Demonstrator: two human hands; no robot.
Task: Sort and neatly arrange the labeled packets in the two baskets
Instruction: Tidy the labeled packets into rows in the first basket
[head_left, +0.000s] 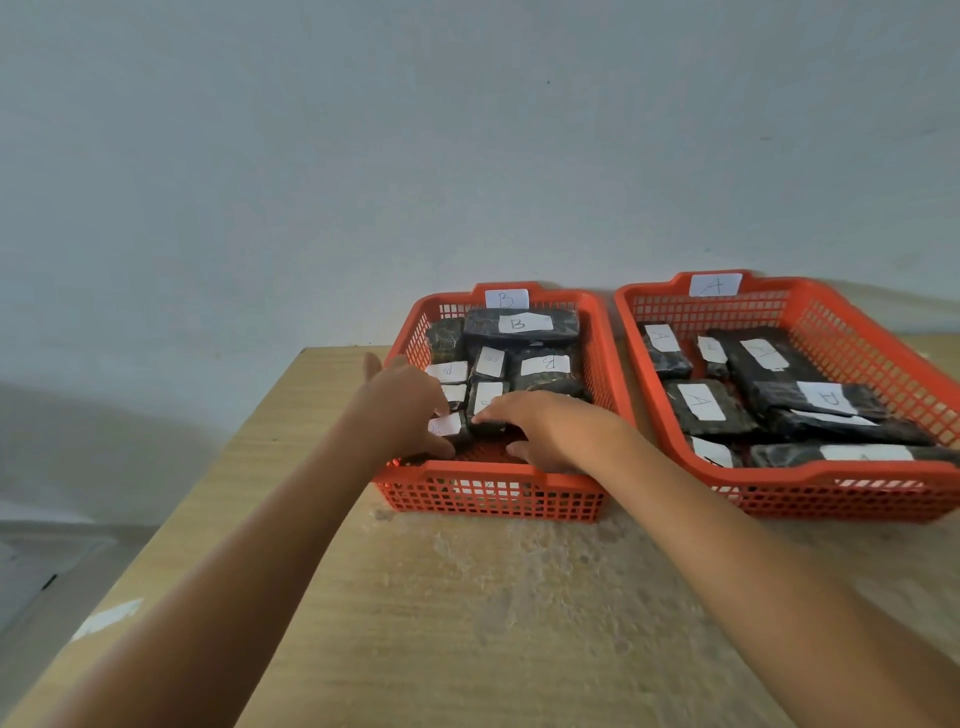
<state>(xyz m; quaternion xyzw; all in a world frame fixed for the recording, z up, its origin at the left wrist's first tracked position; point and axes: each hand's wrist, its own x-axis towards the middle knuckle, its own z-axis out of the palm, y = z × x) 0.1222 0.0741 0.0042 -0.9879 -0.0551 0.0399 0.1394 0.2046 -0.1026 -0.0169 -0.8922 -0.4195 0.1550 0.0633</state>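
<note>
Black packets (521, 325) wear white lettered labels; orange baskets (597, 332).

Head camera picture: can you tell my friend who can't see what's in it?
Two hands, left hand and right hand, reach into the orange basket tagged B, touching dark packets with white labels. Beside it on the wooden table sits the basket tagged A, also holding packets.

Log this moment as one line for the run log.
stage: arranging | both hands in basket B | left hand, right hand on small packets | basket A untouched
</note>
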